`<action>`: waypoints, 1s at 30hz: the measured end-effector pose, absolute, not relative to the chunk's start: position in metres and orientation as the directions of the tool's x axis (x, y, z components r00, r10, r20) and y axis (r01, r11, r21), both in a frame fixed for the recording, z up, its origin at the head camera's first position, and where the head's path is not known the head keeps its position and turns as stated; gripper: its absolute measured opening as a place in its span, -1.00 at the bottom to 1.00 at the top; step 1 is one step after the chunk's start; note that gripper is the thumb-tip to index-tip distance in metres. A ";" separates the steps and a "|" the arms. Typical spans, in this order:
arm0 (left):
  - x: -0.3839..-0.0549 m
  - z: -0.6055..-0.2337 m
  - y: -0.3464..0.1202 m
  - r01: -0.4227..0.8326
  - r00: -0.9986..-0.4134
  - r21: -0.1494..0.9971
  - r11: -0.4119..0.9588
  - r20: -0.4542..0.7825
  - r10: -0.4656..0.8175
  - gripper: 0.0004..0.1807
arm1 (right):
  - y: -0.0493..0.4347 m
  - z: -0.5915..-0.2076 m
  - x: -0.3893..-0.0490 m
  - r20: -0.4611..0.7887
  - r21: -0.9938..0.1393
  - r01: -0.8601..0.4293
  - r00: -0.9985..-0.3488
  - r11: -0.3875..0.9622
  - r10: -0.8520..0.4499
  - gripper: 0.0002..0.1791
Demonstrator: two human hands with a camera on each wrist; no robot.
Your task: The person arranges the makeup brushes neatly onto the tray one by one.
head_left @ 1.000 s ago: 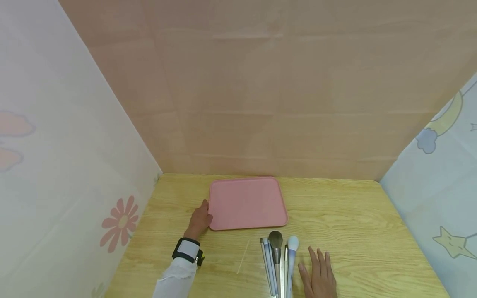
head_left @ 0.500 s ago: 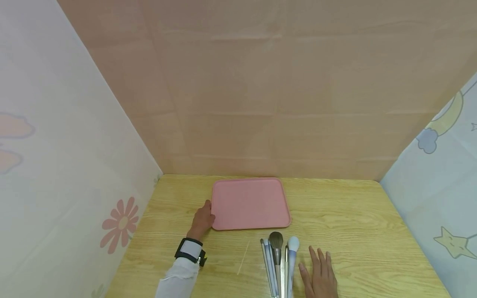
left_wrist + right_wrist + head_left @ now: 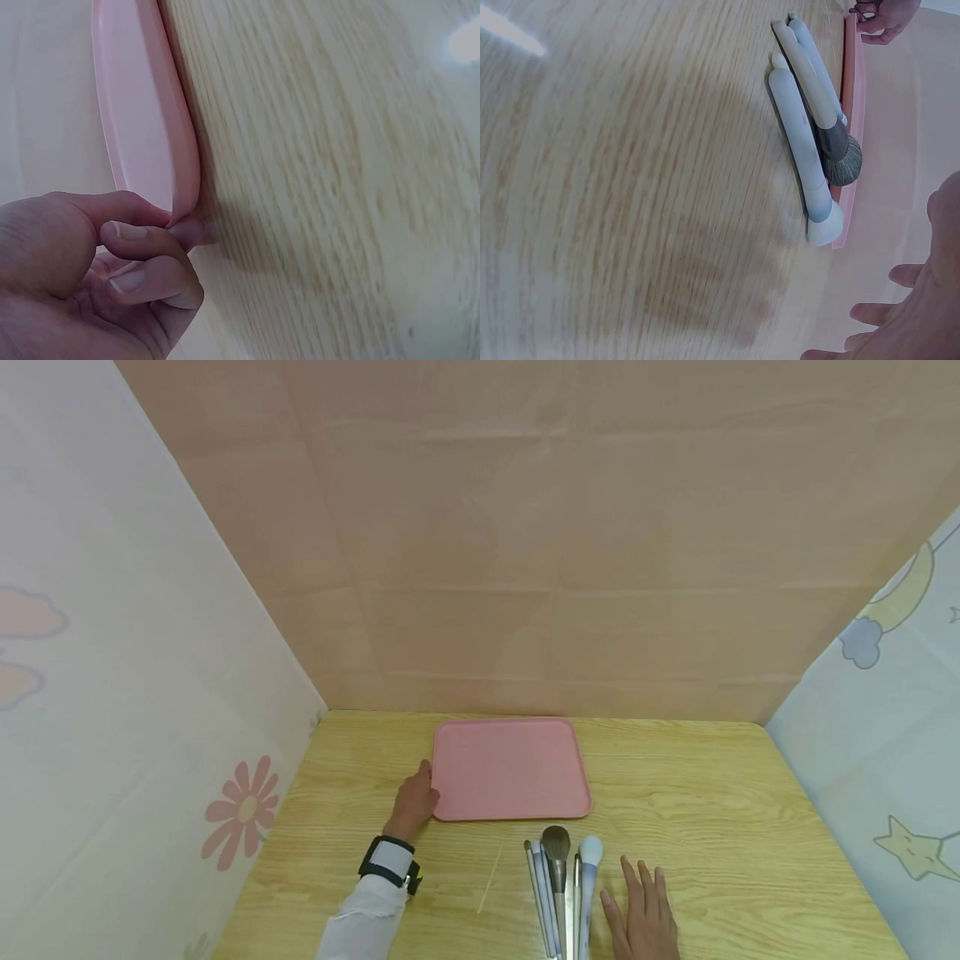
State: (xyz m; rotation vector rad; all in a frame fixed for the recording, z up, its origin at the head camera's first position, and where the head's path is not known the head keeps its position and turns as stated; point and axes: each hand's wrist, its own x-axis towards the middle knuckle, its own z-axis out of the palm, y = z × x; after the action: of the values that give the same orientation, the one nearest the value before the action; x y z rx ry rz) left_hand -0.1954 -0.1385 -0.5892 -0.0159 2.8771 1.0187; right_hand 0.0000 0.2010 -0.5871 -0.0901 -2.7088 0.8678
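Observation:
A pink rectangular tray (image 3: 513, 768) lies toward the back of the wooden table. My left hand (image 3: 414, 797) pinches its left edge; in the left wrist view the thumb and a fingertip meet at the tray's rim (image 3: 184, 150), the other fingers curled. In front of the tray lies a row of several makeup brushes, among them a dark-bristled one (image 3: 557, 852) and a white-tipped one (image 3: 590, 860). To the right of them my right hand (image 3: 647, 918) is held with fingers spread and holds nothing. The right wrist view shows the brushes (image 3: 802, 142) apart from that hand (image 3: 907, 315).
The wood-grain table (image 3: 712, 810) meets a plain tan backdrop (image 3: 555, 568) behind. Pale printed panels stand on the left (image 3: 135, 693) and right (image 3: 885, 735).
The tray has slid a little to the right along the table, with my left hand moving along at its edge. The right hand and the brushes have stayed in place.

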 end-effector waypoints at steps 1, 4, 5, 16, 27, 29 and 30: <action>-0.195 -0.589 -0.138 -0.041 -0.996 0.625 0.779 -0.089 0.018 -0.73 | 0.201 -0.587 0.000 0.254 -0.577 -0.027 -0.956 0.816 0.148 -0.43; -0.195 -0.589 -0.136 -0.038 -0.996 0.619 0.785 -0.087 0.021 -0.71 | 0.200 -0.586 0.000 0.237 -0.578 -0.015 -0.960 0.816 0.150 -0.43; -0.195 -0.589 -0.135 -0.040 -0.996 0.620 0.783 -0.090 0.020 -0.71 | 0.200 -0.585 0.000 0.231 -0.577 -0.010 -0.961 0.817 0.151 -0.43; -0.197 -0.586 -0.126 -0.015 -0.997 0.632 0.774 -0.065 0.034 -0.73 | 0.198 -0.585 0.000 0.225 -0.576 -0.026 -0.966 0.817 0.128 -0.43; -0.200 -0.584 -0.118 -0.043 -0.994 0.627 0.778 -0.108 0.032 -0.69 | 0.193 -0.582 0.000 0.203 -0.573 -0.013 -0.971 0.819 0.127 -0.42; -0.200 -0.585 -0.117 -0.042 -0.993 0.625 0.779 -0.110 0.034 -0.69 | 0.191 -0.581 0.001 0.219 -0.575 -0.027 -0.968 0.817 0.122 -0.43; -0.200 -0.585 -0.117 -0.040 -0.993 0.623 0.781 -0.110 0.037 -0.69 | 0.190 -0.581 0.001 0.229 -0.577 -0.035 -0.966 0.816 0.120 -0.43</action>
State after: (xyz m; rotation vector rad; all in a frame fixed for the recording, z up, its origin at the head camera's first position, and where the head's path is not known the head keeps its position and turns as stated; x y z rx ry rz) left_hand -0.2004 -0.1168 -0.5850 -0.0023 2.8539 1.0023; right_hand 0.0015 0.1905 -0.5815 -0.0654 -2.7464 0.8791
